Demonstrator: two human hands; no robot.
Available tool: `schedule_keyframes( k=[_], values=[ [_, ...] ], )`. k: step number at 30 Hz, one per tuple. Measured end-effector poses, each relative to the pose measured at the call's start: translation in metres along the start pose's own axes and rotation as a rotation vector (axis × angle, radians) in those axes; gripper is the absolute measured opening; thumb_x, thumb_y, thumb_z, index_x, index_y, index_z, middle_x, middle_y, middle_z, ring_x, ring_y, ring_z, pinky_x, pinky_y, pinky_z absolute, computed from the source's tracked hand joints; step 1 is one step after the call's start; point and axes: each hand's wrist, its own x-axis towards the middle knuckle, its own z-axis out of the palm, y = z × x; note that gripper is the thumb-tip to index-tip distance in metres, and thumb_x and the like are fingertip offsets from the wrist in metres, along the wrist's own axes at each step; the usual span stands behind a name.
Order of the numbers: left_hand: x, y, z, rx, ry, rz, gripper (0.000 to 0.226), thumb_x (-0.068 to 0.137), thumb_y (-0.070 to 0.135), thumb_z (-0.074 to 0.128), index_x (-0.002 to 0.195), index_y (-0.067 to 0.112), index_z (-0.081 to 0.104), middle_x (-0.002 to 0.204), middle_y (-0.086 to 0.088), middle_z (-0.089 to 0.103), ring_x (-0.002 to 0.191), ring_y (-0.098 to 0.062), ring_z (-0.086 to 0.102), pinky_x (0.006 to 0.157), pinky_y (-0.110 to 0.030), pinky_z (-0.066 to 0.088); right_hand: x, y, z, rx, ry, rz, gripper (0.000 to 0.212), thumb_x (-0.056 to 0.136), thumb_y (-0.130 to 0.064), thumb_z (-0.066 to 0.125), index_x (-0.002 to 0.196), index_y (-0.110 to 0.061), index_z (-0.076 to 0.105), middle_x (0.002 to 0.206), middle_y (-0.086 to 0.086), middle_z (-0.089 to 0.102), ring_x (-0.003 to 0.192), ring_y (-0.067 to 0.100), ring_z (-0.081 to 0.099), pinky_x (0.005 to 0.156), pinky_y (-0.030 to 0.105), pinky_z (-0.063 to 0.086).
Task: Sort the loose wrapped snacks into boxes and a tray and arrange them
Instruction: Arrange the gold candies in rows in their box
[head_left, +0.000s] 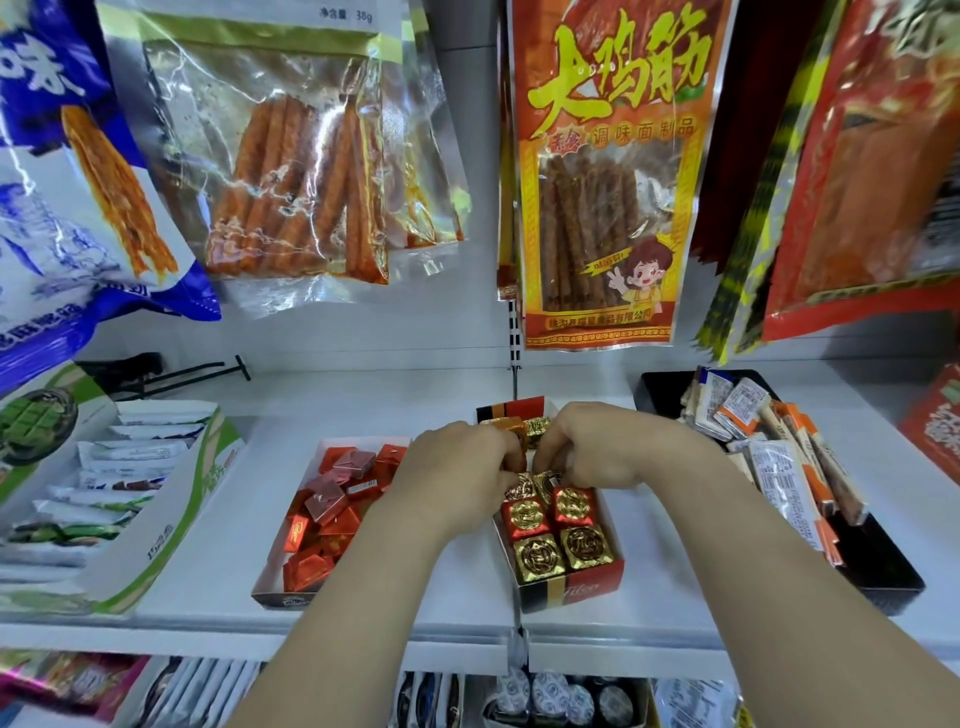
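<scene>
A red and black box (571, 590) in the middle of the white shelf holds gold and red foil-wrapped square snacks (569, 525) in two rows. Both hands are over its middle. My left hand (457, 475) and my right hand (602, 447) have their fingers curled down onto foil snacks (537, 480) between them; the fingertips hide the exact grip. More gold snacks (524, 428) lie at the box's far end. To the left, a white box (270, 587) holds red and pink wrapped squares (332, 504) in a loose heap.
A black tray (893, 582) at the right holds several white and orange wrapped bars (779, 462). A green and white carton (171, 530) of wrapped bars stands at the left. Hanging snack bags (597, 171) crowd the space above. A lower shelf holds more packets.
</scene>
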Motion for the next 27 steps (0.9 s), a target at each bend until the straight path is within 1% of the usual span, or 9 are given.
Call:
schedule_keyframes(
  k=[3,5,8,12,14,16,21,24,27],
  values=[
    [0.000,0.002,0.002,0.034,0.069,-0.007,0.017,0.089,0.027,0.059,0.100,0.032,0.071,0.102,0.000,0.067,0.101,-0.022,0.056,0.080,-0.033,0.048,0.000,0.000,0.000,0.018,0.001,0.003,0.037,0.085,0.006,0.052,0.108,-0.018,0.069,0.103,-0.003,0.062,0.096,0.015,0.058,0.082,0.027,0.051],
    [0.001,0.002,0.003,0.023,0.108,-0.007,0.018,0.089,0.026,0.060,0.099,0.032,0.073,0.099,0.001,0.067,0.103,-0.019,0.052,0.079,-0.031,0.046,0.001,0.001,0.000,0.033,0.012,-0.007,0.029,0.083,0.004,0.057,0.100,-0.018,0.066,0.095,-0.005,0.061,0.091,0.016,0.059,0.072,0.024,0.050],
    [0.001,0.001,0.003,-0.010,0.102,-0.001,0.017,0.087,0.024,0.062,0.096,0.030,0.075,0.096,0.006,0.069,0.102,-0.016,0.051,0.079,-0.031,0.047,0.002,0.003,0.001,0.055,0.057,-0.010,0.020,0.081,0.001,0.066,0.085,-0.018,0.060,0.081,-0.013,0.056,0.076,0.008,0.055,0.058,0.017,0.041],
    [0.001,-0.003,0.000,-0.117,0.065,-0.021,0.013,0.086,0.024,0.065,0.090,0.026,0.077,0.094,0.009,0.071,0.096,-0.013,0.057,0.082,-0.031,0.050,0.003,0.005,0.003,0.073,0.242,0.003,0.026,0.073,-0.009,0.078,0.071,-0.023,0.056,0.086,-0.004,0.061,0.078,0.014,0.057,0.060,0.024,0.045],
    [0.000,-0.004,-0.002,-0.180,0.063,-0.024,0.013,0.087,0.025,0.065,0.092,0.025,0.077,0.096,0.009,0.072,0.095,-0.011,0.059,0.081,-0.028,0.049,0.002,0.006,0.005,0.084,0.279,0.008,0.026,0.073,-0.010,0.079,0.070,-0.024,0.058,0.087,-0.004,0.062,0.080,0.014,0.058,0.061,0.024,0.045],
    [-0.001,-0.003,-0.004,-0.225,0.058,-0.020,0.014,0.088,0.028,0.065,0.094,0.025,0.076,0.095,0.007,0.072,0.093,-0.011,0.059,0.079,-0.026,0.048,0.001,0.007,0.007,0.082,0.262,0.000,0.024,0.073,-0.014,0.080,0.070,-0.027,0.061,0.087,-0.006,0.063,0.080,0.012,0.058,0.062,0.021,0.044],
    [-0.005,0.000,-0.005,-0.268,0.025,-0.002,0.012,0.084,0.033,0.069,0.087,0.025,0.077,0.085,0.009,0.072,0.086,-0.010,0.062,0.079,-0.034,0.053,-0.008,0.007,0.001,0.110,0.223,-0.027,0.006,0.076,-0.021,0.079,0.081,-0.022,0.075,0.083,-0.009,0.066,0.068,0.001,0.050,0.054,0.013,0.035],
    [-0.006,0.004,-0.004,-0.284,0.001,0.009,0.011,0.083,0.034,0.070,0.086,0.026,0.077,0.083,0.011,0.071,0.083,-0.007,0.062,0.076,-0.029,0.053,-0.011,0.005,0.000,0.121,0.206,-0.041,0.008,0.075,-0.017,0.080,0.078,-0.023,0.075,0.072,-0.014,0.060,0.064,0.000,0.049,0.052,0.011,0.032],
    [-0.007,0.009,-0.003,-0.314,-0.037,0.020,0.012,0.084,0.037,0.069,0.085,0.027,0.077,0.081,0.012,0.071,0.081,-0.005,0.062,0.071,-0.026,0.050,-0.010,0.004,0.000,0.117,0.191,-0.055,0.011,0.073,-0.013,0.080,0.076,-0.021,0.074,0.067,-0.015,0.059,0.061,-0.001,0.049,0.052,0.010,0.034]
  ],
)
